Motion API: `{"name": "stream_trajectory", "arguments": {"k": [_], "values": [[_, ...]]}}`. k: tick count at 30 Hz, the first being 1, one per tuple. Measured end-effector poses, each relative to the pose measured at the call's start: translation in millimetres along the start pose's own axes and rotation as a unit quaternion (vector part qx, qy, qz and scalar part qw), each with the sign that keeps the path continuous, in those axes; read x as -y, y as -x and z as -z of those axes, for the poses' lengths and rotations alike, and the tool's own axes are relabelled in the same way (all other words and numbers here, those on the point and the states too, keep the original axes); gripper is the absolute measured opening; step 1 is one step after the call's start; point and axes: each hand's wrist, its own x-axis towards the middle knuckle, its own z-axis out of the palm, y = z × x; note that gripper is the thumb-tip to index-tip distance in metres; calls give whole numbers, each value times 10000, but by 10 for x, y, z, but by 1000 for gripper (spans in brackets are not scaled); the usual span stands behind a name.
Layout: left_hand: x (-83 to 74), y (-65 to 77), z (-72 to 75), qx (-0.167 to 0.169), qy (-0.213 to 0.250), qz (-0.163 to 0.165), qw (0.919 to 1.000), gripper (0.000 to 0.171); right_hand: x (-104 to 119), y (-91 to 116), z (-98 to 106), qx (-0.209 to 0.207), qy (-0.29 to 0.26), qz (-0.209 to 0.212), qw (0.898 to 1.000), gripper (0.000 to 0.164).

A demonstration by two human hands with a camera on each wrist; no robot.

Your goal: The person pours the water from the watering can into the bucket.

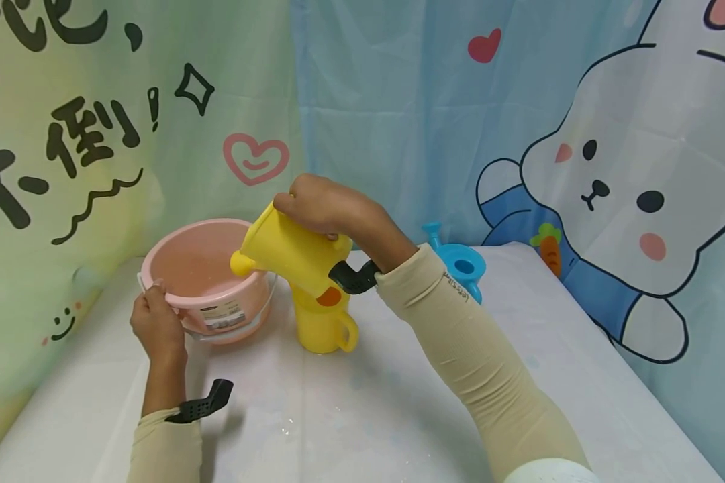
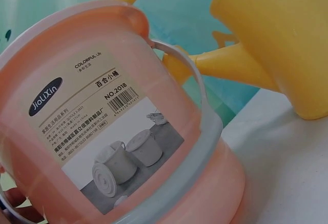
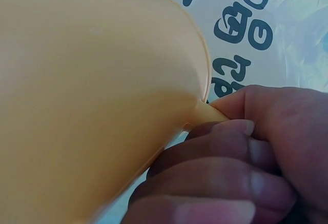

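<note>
My right hand (image 1: 332,204) grips the handle of a yellow watering can (image 1: 286,241), its fingers curled round it in the right wrist view. The can is tilted to the left, with its round spout end (image 1: 242,263) at the right rim of a pink bucket (image 1: 214,292). My left hand (image 1: 158,322) holds the near left side of the bucket, fingers curled at its rim and wire handle. Below the tilted can, a second yellow watering can (image 2: 279,44) stands upright on the table, partly hidden in the head view. No flowing water can be made out.
A blue watering can (image 1: 459,261) stands at the back right of the white-covered table (image 1: 423,409). Several small drops (image 1: 286,426) lie on the cloth in front. A printed curtain (image 1: 387,100) hangs close behind the table. The bucket's grey handle (image 2: 189,172) hangs down its front.
</note>
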Motion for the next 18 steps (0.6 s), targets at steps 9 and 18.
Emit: {"name": "stream_trajectory", "arguments": {"k": [9,18], "values": [[-1,3,8,7,-36,-13,10000,40,45,4,-3,-9,87,37,10000,36],[4,2,0,-13,-55,-35,10000,36,97,-9,5,13,289,21,9996,36]]}}
